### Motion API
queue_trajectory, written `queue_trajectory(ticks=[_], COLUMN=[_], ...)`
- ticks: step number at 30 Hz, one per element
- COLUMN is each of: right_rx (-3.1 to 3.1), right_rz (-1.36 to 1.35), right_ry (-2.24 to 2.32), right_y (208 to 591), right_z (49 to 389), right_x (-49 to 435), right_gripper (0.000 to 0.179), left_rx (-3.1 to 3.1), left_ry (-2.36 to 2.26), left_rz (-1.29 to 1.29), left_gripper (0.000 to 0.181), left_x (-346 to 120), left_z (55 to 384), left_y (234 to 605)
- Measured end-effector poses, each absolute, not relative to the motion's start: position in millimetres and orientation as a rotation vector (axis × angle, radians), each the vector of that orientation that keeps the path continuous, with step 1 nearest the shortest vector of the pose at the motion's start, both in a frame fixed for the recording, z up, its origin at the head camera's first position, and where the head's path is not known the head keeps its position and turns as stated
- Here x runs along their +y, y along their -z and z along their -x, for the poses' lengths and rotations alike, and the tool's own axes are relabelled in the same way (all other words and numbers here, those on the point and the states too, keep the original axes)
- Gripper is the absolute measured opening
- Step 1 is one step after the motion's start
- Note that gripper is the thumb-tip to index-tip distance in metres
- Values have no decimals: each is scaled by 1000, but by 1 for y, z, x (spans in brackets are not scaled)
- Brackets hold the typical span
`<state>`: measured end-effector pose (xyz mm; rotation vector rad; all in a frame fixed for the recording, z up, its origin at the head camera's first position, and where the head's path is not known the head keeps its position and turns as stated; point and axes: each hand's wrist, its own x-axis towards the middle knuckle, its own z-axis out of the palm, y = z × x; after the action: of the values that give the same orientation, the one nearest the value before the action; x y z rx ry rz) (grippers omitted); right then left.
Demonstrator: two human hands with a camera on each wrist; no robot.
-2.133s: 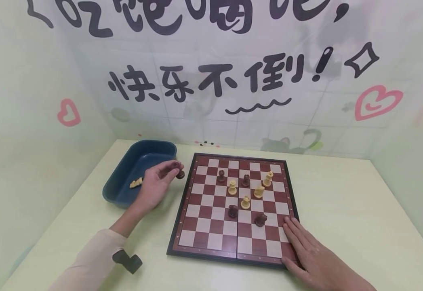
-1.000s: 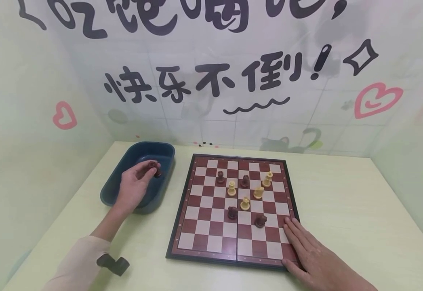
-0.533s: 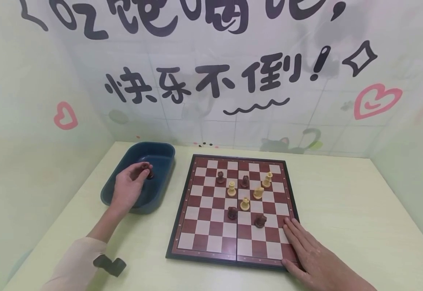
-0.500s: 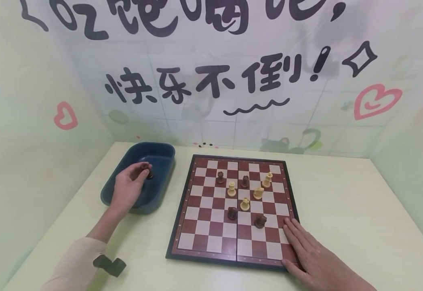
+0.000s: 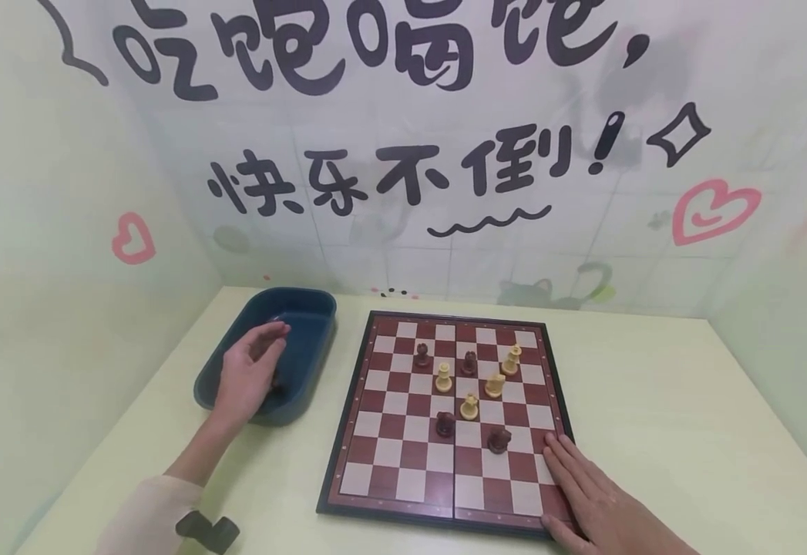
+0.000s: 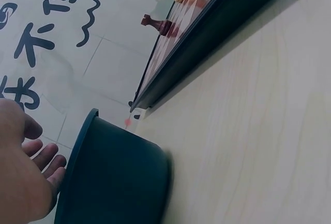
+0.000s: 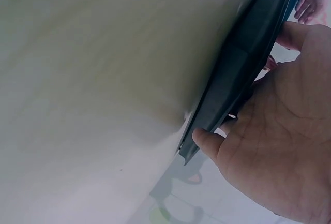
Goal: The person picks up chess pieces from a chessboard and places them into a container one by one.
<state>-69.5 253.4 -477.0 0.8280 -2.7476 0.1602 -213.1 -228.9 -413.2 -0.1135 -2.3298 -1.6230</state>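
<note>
My left hand (image 5: pixel 250 368) hovers over the blue plastic tub (image 5: pixel 325 339), its fingers loosely bent and apart with nothing seen between them. Below it a dark chess piece (image 5: pixel 277 385) lies in the tub, partly hidden by the hand. The left wrist view shows the same hand (image 6: pixel 26 167) beside the tub's wall (image 6: pixel 119 172). To the right lies a chessboard (image 5: pixel 410 486) with several brown and cream pieces standing near its middle, among them a brown knight (image 5: pixel 499 440) and a cream king (image 5: pixel 511 360). My right hand (image 5: pixel 604 493) rests straight-fingered on the board's right edge.
The pale table (image 5: pixel 660 401) runs up to a white printed curtain (image 5: pixel 403 262) with black lettering. A strip of table separates tub and board. In the right wrist view the board's dark side (image 7: pixel 232 74) stands just above the table.
My left hand has carried a brown chess piece from beside the board to the tub, then loosened its fingers and let it go. The right hand stays on the board. The head view has tilted slightly upward.
</note>
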Motion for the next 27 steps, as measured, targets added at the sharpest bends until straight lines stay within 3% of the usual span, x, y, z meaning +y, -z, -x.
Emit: queue_trajectory(ticks=[27], right_rx=[-2735], right_rz=[-855], right_ry=[-133], right_y=[477], right_z=[68], right_x=[252], right_gripper=[81], left_rx=[-2224], left_ry=[1767], left_rz=[335], left_gripper=[26], left_x=[-190], left_z=[208], left_y=[402])
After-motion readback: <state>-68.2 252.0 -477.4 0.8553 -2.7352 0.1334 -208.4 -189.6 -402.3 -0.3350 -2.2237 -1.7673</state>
